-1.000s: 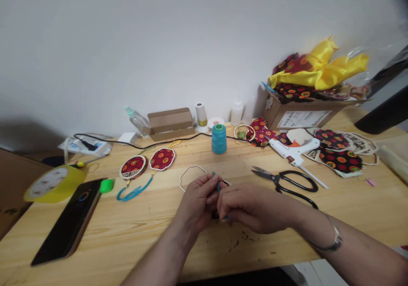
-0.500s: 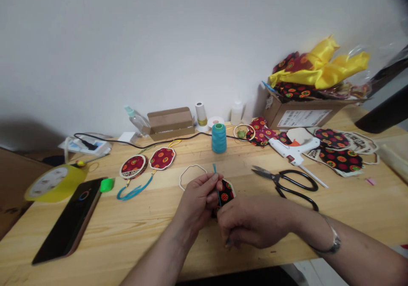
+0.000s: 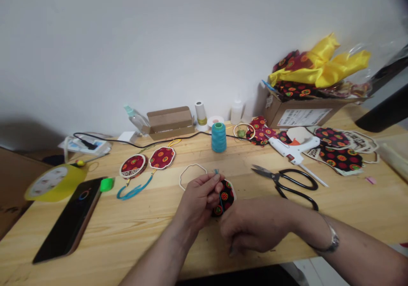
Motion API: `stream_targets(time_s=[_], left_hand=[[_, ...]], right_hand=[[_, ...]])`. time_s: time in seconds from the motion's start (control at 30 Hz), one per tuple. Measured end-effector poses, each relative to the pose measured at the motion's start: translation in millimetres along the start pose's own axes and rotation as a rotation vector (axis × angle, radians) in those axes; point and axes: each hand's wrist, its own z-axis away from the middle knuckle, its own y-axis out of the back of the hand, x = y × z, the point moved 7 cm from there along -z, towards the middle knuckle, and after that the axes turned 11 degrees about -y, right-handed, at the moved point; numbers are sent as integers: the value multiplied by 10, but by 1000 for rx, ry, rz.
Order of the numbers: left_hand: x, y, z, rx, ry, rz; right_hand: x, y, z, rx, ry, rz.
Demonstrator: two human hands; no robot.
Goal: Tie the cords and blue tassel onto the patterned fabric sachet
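Observation:
My left hand (image 3: 199,196) is closed in a pinch, thumb against forefinger, on a teal thread (image 3: 221,201). A short frayed tuft of the thread sticks up above those fingertips. From the pinch the thread runs down toward my right hand (image 3: 256,225), which is curled closed with its knuckles up; the fingertips are mostly hidden. Under and between the hands lies a black fabric piece (image 3: 227,195) with red and orange round patterns and a pale edge, partly covered. Just behind my left hand rests a thin pale scalloped frame (image 3: 188,169).
Black-handled scissors (image 3: 280,180) lie right of my hands, a white glue gun (image 3: 295,150) beyond them. A teal thread spool (image 3: 219,138) stands ahead. Leftward are two red fabric pendants (image 3: 162,158), a phone (image 3: 68,222) and yellow tape (image 3: 57,183). A cardboard box (image 3: 270,111) holds fabric.
My right hand has shifted slightly right and down, uncovering more of the black fabric piece. The thread end above my left fingertips now stands shorter and more frayed.

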Motion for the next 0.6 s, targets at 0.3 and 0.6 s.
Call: stream_targets(time_s=[0.3,0.6], left_hand=[[7,34,-18,33,10,18],[15,58,-10,92,-6,26]], right_hand=[[11,365,181,289,-255,185],[746,348,1218,692,-985,540]])
